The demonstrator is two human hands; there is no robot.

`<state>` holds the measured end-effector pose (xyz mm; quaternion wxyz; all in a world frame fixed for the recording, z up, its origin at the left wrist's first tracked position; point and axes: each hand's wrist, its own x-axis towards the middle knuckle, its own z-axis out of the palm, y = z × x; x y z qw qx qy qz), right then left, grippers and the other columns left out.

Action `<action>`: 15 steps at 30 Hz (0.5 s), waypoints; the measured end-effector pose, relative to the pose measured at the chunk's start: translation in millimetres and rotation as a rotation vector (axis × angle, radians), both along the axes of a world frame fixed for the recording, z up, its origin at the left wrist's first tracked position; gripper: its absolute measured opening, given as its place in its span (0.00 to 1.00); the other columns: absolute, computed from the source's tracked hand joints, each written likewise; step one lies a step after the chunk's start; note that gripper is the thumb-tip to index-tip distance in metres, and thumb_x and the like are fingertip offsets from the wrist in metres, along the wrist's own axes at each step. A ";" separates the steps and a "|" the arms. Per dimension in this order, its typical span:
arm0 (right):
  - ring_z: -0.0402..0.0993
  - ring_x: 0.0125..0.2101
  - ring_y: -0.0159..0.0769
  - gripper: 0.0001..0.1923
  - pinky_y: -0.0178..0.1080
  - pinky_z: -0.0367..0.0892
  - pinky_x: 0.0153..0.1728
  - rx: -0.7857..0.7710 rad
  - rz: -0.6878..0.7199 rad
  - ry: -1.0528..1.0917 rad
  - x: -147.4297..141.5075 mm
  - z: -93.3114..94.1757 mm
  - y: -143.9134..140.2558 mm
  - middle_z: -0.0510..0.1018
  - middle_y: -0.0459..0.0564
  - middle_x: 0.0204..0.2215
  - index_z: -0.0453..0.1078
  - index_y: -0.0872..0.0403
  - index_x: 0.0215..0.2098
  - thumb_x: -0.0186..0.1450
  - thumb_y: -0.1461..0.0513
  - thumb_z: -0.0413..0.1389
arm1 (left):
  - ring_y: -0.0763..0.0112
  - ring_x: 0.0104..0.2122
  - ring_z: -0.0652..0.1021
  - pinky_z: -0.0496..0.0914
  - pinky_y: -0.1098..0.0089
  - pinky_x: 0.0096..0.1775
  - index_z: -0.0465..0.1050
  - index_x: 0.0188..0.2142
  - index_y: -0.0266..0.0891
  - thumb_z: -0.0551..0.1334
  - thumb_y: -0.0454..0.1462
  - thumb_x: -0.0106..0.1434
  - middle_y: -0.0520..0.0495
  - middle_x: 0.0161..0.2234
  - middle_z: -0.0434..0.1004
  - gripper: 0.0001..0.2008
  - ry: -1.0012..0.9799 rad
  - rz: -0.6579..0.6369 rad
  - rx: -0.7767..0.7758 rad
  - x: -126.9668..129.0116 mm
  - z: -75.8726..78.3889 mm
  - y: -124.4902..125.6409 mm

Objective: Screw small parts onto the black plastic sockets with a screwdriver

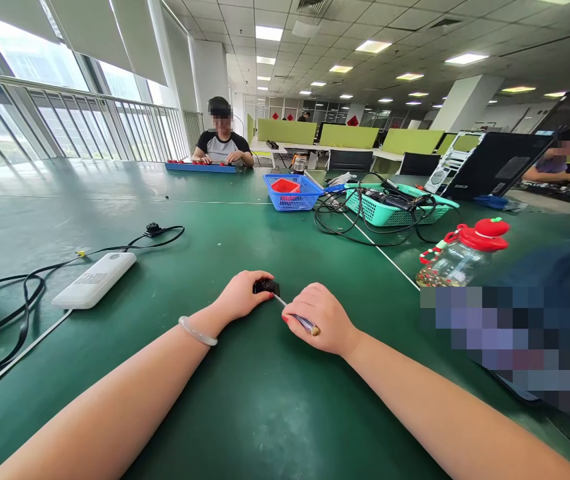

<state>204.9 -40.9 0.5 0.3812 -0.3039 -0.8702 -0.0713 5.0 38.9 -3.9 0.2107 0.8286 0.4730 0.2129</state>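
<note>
Pinning a small black part [266,287] to the green desk [265,400], left hand [243,295] clamps it. Right hand [321,319] grips a screwdriver [297,318], tip at the part. Risk: the tip may slip off if the part shifts.

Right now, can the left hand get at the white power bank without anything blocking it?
Probably yes. The left hand rests on a small black part; bare green table lies between it and the white power bank. Only its black cable sits on the far side.
</note>
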 end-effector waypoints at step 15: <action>0.56 0.26 0.33 0.15 0.39 0.55 0.36 0.210 -0.090 -0.323 -15.1 -6.1 -4.2 0.66 0.45 0.20 0.68 0.53 0.24 0.68 0.62 0.50 | 0.58 0.48 0.75 0.69 0.60 0.52 0.74 0.48 0.44 0.62 0.37 0.57 0.48 0.46 0.79 0.18 0.008 0.010 0.023 2.5 1.0 -1.7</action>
